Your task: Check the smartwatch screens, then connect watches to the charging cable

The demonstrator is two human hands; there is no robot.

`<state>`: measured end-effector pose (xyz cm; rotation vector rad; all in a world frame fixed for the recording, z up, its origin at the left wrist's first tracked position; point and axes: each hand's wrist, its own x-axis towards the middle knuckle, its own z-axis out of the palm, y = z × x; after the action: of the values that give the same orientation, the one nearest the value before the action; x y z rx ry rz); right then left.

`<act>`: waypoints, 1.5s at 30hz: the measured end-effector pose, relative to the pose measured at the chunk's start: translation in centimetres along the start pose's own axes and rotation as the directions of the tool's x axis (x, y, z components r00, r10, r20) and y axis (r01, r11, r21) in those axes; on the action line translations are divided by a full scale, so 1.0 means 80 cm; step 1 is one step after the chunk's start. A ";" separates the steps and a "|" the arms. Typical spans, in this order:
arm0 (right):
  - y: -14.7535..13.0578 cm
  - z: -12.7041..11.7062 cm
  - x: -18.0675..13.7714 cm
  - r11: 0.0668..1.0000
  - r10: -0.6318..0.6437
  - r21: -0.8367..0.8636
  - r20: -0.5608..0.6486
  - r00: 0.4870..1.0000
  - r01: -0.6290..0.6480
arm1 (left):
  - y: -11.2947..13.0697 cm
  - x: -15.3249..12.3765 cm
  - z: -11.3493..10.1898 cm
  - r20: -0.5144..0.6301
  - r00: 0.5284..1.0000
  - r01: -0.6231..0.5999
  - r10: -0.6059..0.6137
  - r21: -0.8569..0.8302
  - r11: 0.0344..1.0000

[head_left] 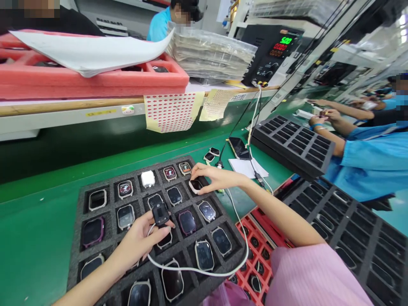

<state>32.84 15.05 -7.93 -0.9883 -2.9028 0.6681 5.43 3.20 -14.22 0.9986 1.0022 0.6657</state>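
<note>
My left hand (143, 238) is closed around a small black block (160, 213) with a white cable (204, 274) trailing from it. The block is held above the middle of a dark grey foam tray (74, 250). At the tray's far right corner my right hand (212, 177) pinches a smartwatch case (195, 185) with a dark screen, in or just over its compartment. Other strapless smartwatches, one with a purple case (187, 222), lie in the compartments. A few have lit screens, such as the far-row watch (170, 172). My left forearm covers part of the near left compartments.
Two small watches (209, 156), a phone (239, 148) and white paper (248, 167) lie behind the tray. Black foam trays (293, 140) are stacked right, beside a co-worker in blue (376, 157). A red tray (251, 250) sits low. A power supply (270, 55) stands on the shelf.
</note>
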 end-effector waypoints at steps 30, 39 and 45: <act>-0.117 0.087 0.052 0.985 -0.116 0.086 -0.300 0.947 0.148 | 0.019 0.004 -0.007 -0.074 0.996 -0.050 0.041 -0.133 0.990; -0.118 0.087 0.051 0.981 -0.127 0.094 -0.345 0.930 0.169 | 0.018 0.003 -0.008 -0.030 0.998 -0.059 0.055 -0.132 0.989; -0.120 0.088 0.049 0.985 -0.124 0.067 -0.350 0.928 0.157 | 0.018 0.003 -0.008 -0.017 0.998 -0.058 0.057 -0.097 0.994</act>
<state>23.16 7.78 -11.06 -0.7850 -2.5789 0.5527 4.93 4.26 -13.16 0.9407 0.9472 0.7631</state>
